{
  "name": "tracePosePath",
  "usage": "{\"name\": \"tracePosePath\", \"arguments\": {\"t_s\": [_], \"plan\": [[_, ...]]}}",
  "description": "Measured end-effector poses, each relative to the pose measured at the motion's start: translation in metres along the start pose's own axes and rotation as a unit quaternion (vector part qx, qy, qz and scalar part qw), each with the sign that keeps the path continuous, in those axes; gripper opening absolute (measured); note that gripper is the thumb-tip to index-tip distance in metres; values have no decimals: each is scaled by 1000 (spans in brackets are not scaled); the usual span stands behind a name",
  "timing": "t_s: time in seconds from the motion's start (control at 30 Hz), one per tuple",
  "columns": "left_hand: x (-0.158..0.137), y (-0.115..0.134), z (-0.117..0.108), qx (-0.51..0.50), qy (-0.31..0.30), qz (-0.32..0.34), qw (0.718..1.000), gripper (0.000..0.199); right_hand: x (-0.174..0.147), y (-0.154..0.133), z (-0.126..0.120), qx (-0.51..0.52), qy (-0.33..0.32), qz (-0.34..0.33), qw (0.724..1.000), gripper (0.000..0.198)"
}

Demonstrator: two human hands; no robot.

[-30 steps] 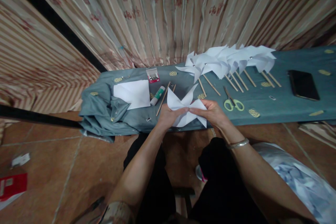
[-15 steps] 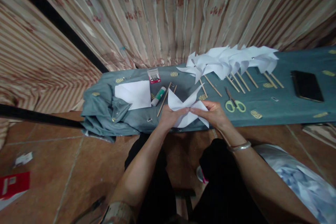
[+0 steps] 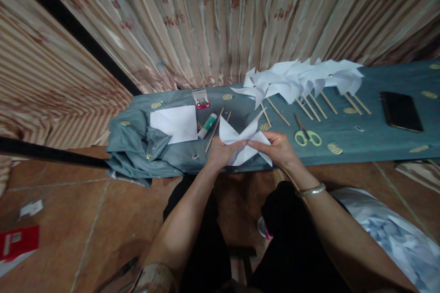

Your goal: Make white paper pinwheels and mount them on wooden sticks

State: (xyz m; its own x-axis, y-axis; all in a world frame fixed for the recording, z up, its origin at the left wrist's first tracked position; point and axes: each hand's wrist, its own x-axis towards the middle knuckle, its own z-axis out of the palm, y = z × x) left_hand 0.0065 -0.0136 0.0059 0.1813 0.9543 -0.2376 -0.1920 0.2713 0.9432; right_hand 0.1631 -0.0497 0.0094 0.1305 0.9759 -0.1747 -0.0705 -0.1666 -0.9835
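Between my two hands is a white paper pinwheel [image 3: 240,134] with its points folded in to the middle. My left hand [image 3: 223,151] is closed on its left side, the thumb pressing at the centre. From the right, my right hand [image 3: 279,147] pinches it too, and both thumb tips meet at the middle. The fingers under the paper are hidden. Just left of my left hand lie thin wooden sticks [image 3: 213,133] and a green and white glue stick [image 3: 207,126]. Green-handled scissors [image 3: 306,136] rest to the right of my right hand.
Several finished pinwheels [image 3: 285,81] on sticks lie along the back of the cloth-covered bench [image 3: 371,146]. A small red box of pins [image 3: 200,100] and white paper sheets [image 3: 175,122] are at the left. A black phone [image 3: 401,111] lies far right; a plastic bag [image 3: 388,233] stands on the floor.
Almost nothing differs. Both hands keep the same hold on the paper pinwheel, and the whole view has shifted very slightly.
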Motion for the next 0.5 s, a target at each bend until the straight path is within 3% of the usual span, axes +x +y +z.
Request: {"name": "tracePosePath", "arguments": {"t_s": [0.5], "plan": [[0, -1, 2, -9, 15, -14, 1000, 42, 0, 0, 4, 11, 25, -4, 1000, 38]]}}
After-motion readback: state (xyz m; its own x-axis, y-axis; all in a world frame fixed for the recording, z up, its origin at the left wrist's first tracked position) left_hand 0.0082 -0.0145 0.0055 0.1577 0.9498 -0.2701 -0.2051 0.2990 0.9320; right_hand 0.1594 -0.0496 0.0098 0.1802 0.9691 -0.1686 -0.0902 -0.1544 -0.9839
